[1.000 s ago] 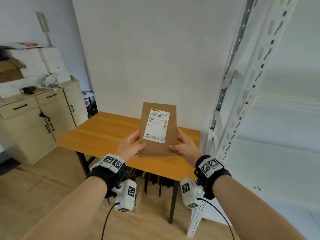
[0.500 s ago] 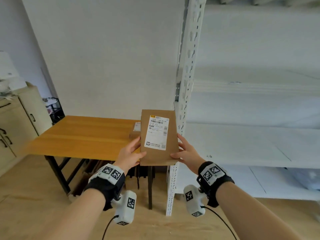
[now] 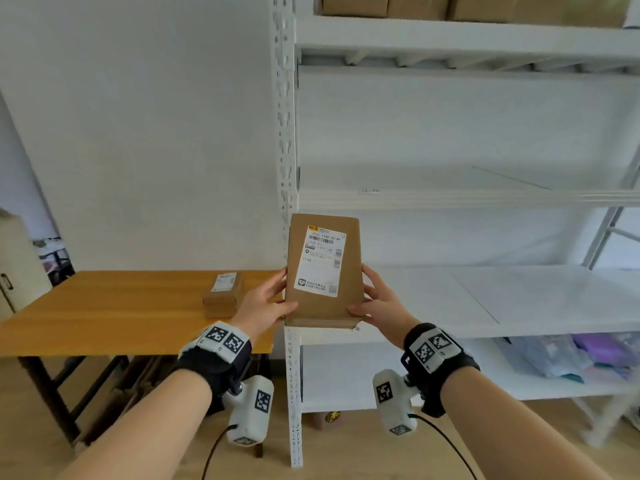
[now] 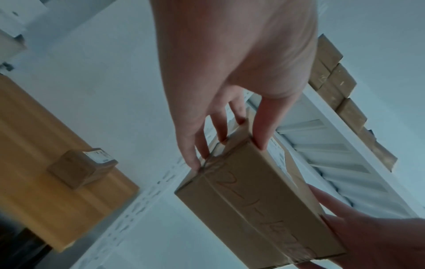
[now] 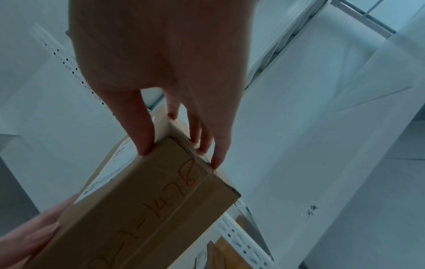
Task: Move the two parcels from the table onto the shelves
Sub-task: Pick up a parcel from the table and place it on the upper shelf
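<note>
Head view: parcel (image 3: 323, 271) held upright, just in front of shelf upright (image 3: 286, 133), off the table.
Grip: left hand (image 3: 265, 303) and right hand (image 3: 379, 301) clamp opposite sides, thumbs on the front face.
Handling: stiff cardboard, taped seam; probably light. Keep hold at side edges.
Room: middle shelf (image 3: 519, 296) bare, wide open; steer right of upright.
Pending: second parcel (image 3: 223, 294) on table (image 3: 104, 306).

Bare middle shelf (image 3: 519, 299); upright post (image 3: 286, 133) left.

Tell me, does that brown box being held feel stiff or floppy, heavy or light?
Probably stiff: the parcel keeps crisp edges between the left hand and right hand. Likely light, since fingertips alone carry it. Its flat faces shouldn't roll.
</note>
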Tool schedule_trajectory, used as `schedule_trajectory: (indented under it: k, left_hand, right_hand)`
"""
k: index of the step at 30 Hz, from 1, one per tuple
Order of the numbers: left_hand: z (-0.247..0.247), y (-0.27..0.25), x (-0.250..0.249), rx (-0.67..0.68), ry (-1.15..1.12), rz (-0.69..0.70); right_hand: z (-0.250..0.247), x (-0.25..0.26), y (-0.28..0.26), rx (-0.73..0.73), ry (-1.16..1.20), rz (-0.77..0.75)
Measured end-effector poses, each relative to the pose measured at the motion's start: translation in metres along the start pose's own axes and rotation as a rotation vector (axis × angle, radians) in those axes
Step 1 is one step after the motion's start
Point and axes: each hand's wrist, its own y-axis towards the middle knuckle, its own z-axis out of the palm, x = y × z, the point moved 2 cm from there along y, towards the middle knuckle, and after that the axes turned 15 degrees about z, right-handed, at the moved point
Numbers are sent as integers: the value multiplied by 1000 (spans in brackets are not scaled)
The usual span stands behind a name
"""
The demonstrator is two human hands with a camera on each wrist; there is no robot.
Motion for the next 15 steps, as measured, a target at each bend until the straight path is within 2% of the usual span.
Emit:
schedule_trajectory:
  k: [8, 15]
  left_hand:
    - [81, 39, -57, -37, -58, 94]
    - [108, 72, -93, -36, -39, 154]
  right_hand:
    - [-99, 54, -19, 14, -10, -102]
    - [-137, 90, -18, 40, -19, -190]
